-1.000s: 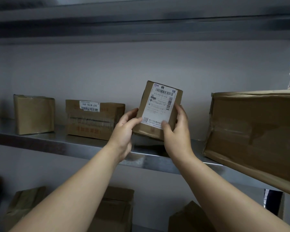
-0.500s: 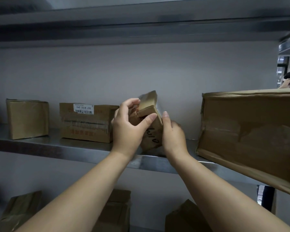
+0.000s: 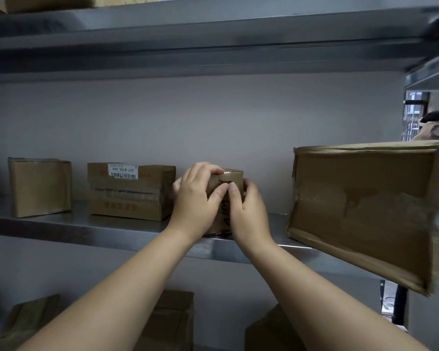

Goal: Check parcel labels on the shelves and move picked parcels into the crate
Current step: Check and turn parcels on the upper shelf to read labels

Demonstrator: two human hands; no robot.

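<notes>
On the shelf (image 3: 86, 228), small parcel (image 3: 233, 176) in grip between left hand (image 3: 195, 205) and right hand (image 3: 249, 215)

A small brown cardboard parcel (image 3: 233, 178) stands upright on the metal shelf (image 3: 86, 227), close to its front edge. Tape crosses its top and there is dark handwriting on its front face. The left hand (image 3: 195, 198) and right hand (image 3: 249, 214) grip it from either side. Just to its left sits a wider taped box (image 3: 131, 196) with a white barcode label (image 3: 122, 170) upside down on its upper front. Further left stands a plain box (image 3: 39, 187). To the right, apart, a large creased box (image 3: 365, 209) juts past the shelf's front edge. Three more brown boxes (image 3: 170, 323) sit on the level below
</notes>
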